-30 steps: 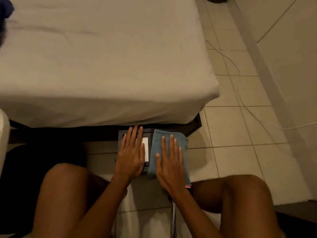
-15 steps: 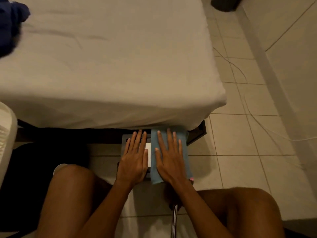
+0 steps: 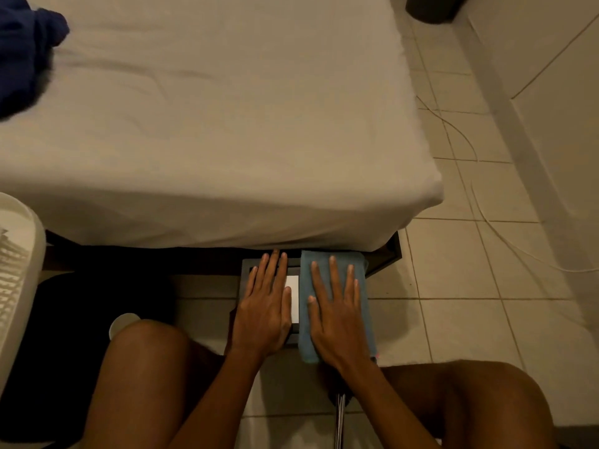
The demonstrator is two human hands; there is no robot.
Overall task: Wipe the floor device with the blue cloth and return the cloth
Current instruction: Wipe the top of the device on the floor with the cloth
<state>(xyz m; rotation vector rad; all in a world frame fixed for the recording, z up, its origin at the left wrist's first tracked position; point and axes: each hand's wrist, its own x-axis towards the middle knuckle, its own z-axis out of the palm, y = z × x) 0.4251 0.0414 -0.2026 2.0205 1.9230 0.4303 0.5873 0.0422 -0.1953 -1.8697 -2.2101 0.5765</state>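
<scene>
I'm sitting low, knees apart, and the floor device [image 3: 293, 298] lies on the tiled floor [image 3: 453, 319] right between them, its far edge tucked just under the overhang of the bed [image 3: 227, 124]. It's a flat dark slab with a pale panel showing in the gap between my two hands. My left hand [image 3: 264, 314] lies flat on its left half, fingers straight and close together, palm down, gripping nothing, just pinning the thing in place. My right hand [image 3: 337, 319] lies flat too, fingers slightly spread, pressing the blue cloth [image 3: 363, 286] down over the right half. The cloth is folded into a long strip, and its long axis runs away from me, from near my wrist up toward the bed; its far end pokes out past my fingertips and its near end reaches beyond the device's front edge. So the cloth is under the right hand alone and that's the hand doing the wiping. I'd say the wipe is mid-way: the pale panel and everything under my left palm are still uncovered, and they lie to the left of the cloth. The next sweep looks like a sideways one, which means lifting my left hand clear first
</scene>
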